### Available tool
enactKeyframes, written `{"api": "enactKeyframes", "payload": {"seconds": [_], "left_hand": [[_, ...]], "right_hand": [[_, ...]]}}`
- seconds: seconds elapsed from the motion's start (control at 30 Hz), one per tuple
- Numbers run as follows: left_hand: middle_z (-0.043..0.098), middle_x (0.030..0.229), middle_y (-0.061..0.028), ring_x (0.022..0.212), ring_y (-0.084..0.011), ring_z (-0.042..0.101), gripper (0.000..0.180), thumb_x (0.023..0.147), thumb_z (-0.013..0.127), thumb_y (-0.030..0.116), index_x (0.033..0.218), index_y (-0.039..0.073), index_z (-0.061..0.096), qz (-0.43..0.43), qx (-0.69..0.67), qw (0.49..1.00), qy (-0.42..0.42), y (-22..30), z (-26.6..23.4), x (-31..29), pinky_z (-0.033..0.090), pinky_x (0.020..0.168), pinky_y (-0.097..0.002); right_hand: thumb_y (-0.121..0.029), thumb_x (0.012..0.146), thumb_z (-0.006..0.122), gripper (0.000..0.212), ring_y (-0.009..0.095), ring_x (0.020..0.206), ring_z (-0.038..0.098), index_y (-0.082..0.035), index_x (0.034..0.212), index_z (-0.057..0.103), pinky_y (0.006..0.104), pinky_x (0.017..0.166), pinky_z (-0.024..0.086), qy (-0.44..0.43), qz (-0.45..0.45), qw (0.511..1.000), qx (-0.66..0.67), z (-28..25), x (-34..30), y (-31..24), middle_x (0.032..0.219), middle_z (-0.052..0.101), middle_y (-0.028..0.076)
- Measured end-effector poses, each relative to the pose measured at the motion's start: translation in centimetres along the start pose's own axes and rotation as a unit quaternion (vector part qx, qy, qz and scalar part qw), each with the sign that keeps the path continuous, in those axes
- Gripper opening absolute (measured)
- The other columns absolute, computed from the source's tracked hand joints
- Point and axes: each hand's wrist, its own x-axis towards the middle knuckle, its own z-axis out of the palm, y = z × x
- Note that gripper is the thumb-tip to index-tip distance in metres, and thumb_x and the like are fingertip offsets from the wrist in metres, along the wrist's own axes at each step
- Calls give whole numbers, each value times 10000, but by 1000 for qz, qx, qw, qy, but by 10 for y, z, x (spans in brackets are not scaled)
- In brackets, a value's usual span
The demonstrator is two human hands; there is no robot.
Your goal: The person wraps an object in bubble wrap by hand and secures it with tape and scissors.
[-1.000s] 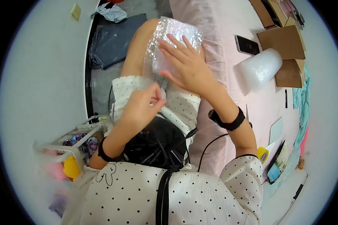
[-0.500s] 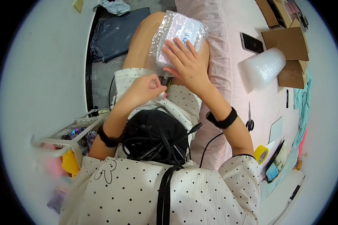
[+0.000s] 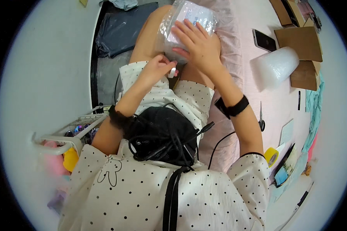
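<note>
On my knees rests a flat, light-coloured package in bubble wrap [image 3: 169,24], with faint blue print on top. My right hand [image 3: 202,48] lies on it, fingers spread and pressed against the wrap. Just below the package's near edge, my left hand [image 3: 158,69] is closed in a pinch on a short whitish strip [image 3: 172,72]. It looks like a piece of tape, partly hidden by the fingers.
At right on the pink striped bed sit a bubble wrap roll [image 3: 277,66], an open cardboard box [image 3: 298,40], a phone [image 3: 264,40], scissors [image 3: 261,119] and yellow tape [image 3: 271,156]. A black bag with cables [image 3: 162,134] fills my lap. A white rack [image 3: 61,140] stands left.
Both hands and the package have shifted up in the picture. My left hand has lifted slightly, and the whitish strip now shows plainly at its fingertips. My right hand stays on the wrap.
</note>
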Motion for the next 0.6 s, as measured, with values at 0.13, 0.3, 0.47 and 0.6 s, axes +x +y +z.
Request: {"api": "enactKeyframes", "payload": {"seconds": [0.13,0.3,0.47,0.6], "left_hand": [[664,834,-112,777,-138,625,227,914,613,232,907,33,505,54,-44,998,-5,2,6,3,463,725,-248],[656,824,-112,761,-149,630,266,912,617,257,914,15,508,-3,-50,999,-22,-21,1,8,478,710,-262],[662,778,-135,692,-163,643,317,893,644,276,881,-16,520,-20,-6,1000,11,-37,6,16,493,645,-258],[660,760,-125,662,-159,636,294,894,642,253,876,-14,521,-23,25,998,45,-41,12,21,490,604,-255]], "right_hand": [[-316,779,698,554,274,1252,461,-107,1261,524,437,1052,347,3,-3,1000,17,-4,10,19,1320,522,66],[-334,764,698,545,258,1207,495,-122,1242,544,423,1018,388,15,-16,999,-42,-9,8,14,1301,537,36],[-327,731,718,565,256,1061,540,-124,1235,560,373,904,454,42,-6,996,-77,-9,-2,-2,1291,547,10],[-307,698,742,605,246,1025,535,-124,1244,556,349,847,465,30,0,998,-62,-9,-8,-10,1298,542,1]]}}
